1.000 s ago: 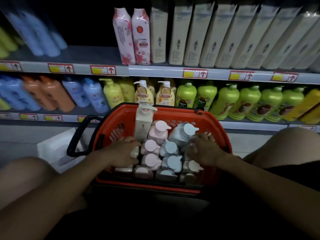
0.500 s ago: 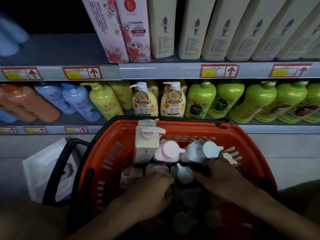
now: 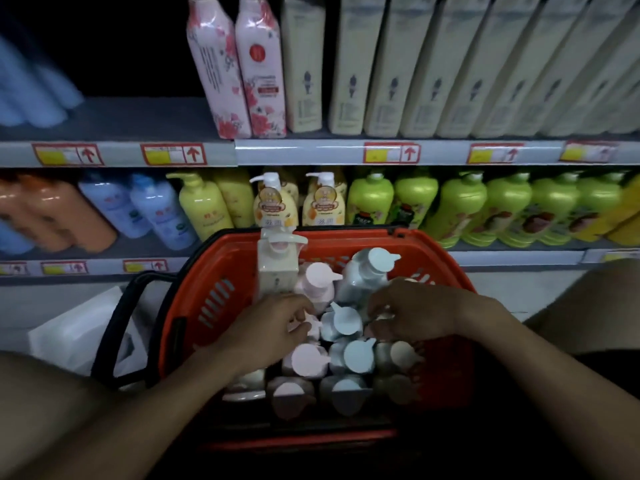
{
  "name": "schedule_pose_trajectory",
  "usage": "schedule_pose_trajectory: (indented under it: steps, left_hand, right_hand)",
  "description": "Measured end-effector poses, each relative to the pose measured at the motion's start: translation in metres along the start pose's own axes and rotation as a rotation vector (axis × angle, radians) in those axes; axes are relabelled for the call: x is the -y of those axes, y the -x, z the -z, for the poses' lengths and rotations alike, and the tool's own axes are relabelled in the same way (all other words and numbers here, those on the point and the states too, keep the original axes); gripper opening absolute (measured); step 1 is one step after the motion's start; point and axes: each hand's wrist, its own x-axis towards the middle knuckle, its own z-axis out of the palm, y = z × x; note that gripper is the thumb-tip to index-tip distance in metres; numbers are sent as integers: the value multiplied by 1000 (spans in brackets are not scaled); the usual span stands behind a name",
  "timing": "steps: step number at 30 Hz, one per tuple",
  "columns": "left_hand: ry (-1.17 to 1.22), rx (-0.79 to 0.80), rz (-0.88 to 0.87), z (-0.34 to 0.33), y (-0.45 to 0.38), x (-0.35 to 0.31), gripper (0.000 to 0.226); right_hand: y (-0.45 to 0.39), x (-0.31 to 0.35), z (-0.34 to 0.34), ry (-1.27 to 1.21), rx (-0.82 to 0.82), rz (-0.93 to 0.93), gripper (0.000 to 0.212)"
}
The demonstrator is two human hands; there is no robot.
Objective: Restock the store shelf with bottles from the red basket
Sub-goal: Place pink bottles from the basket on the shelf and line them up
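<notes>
The red basket [image 3: 207,299] sits on the floor in front of the store shelf [image 3: 298,152], packed with several pump bottles that have pink, pale blue and cream caps. A tall cream pump bottle [image 3: 277,268] stands at its back. My left hand [image 3: 273,327] is down in the basket, fingers curled round a pink-capped bottle [image 3: 308,327]. My right hand [image 3: 412,315] grips a cream-capped bottle [image 3: 382,317] just right of a blue-capped bottle [image 3: 341,325]. The bottle bodies under both hands are hidden.
The upper shelf holds pink floral and cream cartons [image 3: 381,64], with a bare stretch [image 3: 138,116] to their left. The lower shelf [image 3: 519,251] is lined with orange, blue, yellow and green bottles. A white bag [image 3: 79,330] lies left of the basket's black handle [image 3: 114,323]. My knees flank the basket.
My view has drawn closer to the basket and shelf. Both hands have moved from the basket's outer sides toward the middle rows and closed round bottle tops.
</notes>
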Motion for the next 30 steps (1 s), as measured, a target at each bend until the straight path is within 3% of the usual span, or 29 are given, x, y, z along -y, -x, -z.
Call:
schedule_pose_trajectory:
  steps: [2,6,9,11,13,16,20,24,30]
  left_hand:
    - [-7,-68,-86,0,-1,-7,25]
    - [-7,-98,-117,-4,5,-3,30]
    - [-1,-52,-113,-12,16,5,36]
    - [-2,-21,-114,-20,19,5,38]
    - [-7,-5,-126,-25,13,-3,37]
    - [49,-21,-144,-29,-8,-17,37]
    - [165,-41,-77,-36,-21,-17,37]
    - [222,-57,-83,-38,-26,-10,34]
    - [213,-10,-85,-28,-27,2,29]
  right_hand:
    - [12,4,9,-20,6,32,31]
    - [3,20,-13,292,54,59,43]
    - [-17,35,-37,206,216,219,40]
    - [-26,32,-47,124,129,267,34]
    - [-32,24,-52,186,-70,313,34]
    - [-40,15,-55,322,-128,309,29]
    - [-50,15,-48,170,-199,183,27]
    - [-50,-1,-32,194,4,-79,38]
    - [-46,-52,1,278,27,-469,53]
